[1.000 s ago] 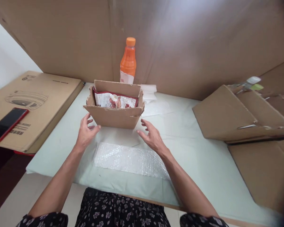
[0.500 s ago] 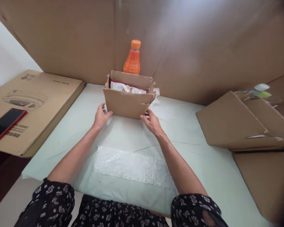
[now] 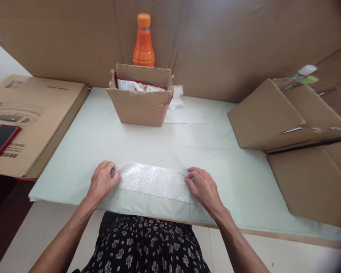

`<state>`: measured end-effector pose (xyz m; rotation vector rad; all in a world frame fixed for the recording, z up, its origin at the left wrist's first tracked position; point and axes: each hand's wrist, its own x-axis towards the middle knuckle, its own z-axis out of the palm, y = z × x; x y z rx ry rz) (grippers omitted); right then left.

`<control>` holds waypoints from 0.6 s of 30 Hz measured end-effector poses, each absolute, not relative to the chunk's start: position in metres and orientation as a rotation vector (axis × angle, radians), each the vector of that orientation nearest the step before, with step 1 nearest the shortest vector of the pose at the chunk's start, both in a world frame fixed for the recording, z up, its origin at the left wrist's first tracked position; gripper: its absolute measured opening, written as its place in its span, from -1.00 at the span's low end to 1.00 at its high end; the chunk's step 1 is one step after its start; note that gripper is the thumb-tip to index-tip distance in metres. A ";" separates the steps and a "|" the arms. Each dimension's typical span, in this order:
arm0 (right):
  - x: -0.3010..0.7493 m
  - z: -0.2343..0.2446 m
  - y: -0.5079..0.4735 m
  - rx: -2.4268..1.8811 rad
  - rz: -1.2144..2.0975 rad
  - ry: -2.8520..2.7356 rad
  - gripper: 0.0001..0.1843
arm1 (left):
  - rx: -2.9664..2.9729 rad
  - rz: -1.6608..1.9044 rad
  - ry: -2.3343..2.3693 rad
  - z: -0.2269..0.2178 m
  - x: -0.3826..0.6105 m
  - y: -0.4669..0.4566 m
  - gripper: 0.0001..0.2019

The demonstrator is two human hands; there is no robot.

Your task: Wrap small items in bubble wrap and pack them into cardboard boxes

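Note:
A strip of clear bubble wrap (image 3: 155, 180) lies flat near the front edge of the table. At its left end, my left hand (image 3: 104, 178) has curled fingers and thumb closed on the upper corner. My right hand (image 3: 203, 185) is at the other end, fingertips and thumb drawn together on the wrap's edge. The fingertips of both hands are partly hidden. Farther back, apart from my hands, stands an open cardboard box (image 3: 140, 108) with white and red packets (image 3: 139, 86) inside.
Behind the box stands an orange bottle (image 3: 143, 45). White sheets (image 3: 177, 99) lie beside it. A flat carton (image 3: 45, 117) with a red-edged phone (image 3: 1, 140) is on the left. Open cardboard boxes (image 3: 264, 113) stand at the right. A tall cardboard panel (image 3: 230, 45) closes off the back.
Both hands have let go of the cardboard box and come back toward me to the ends of the bubble wrap. The box stays at the back. The camera view has shifted.

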<state>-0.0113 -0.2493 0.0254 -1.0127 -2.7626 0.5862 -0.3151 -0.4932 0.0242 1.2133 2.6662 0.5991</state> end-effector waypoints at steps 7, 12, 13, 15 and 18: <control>-0.012 0.035 -0.295 -1.015 1.074 -2.728 -0.62 | 1.337 0.762 2.713 0.062 -0.367 -0.414 -0.78; -0.026 0.032 -0.333 -0.907 1.316 -2.646 -0.56 | 1.482 0.852 2.647 0.060 -0.367 -0.355 -0.47; -0.029 0.033 -0.337 -0.895 1.424 -2.584 -0.60 | 1.523 0.891 2.582 0.059 -0.360 -0.358 -0.46; -0.035 0.037 -0.343 -0.873 1.711 -2.404 -0.67 | 1.566 0.974 2.360 0.058 -0.344 -0.384 -0.55; -0.043 0.043 -0.345 -0.869 2.123 -2.027 -0.70 | 1.422 1.046 1.883 0.059 -0.316 -0.457 -0.60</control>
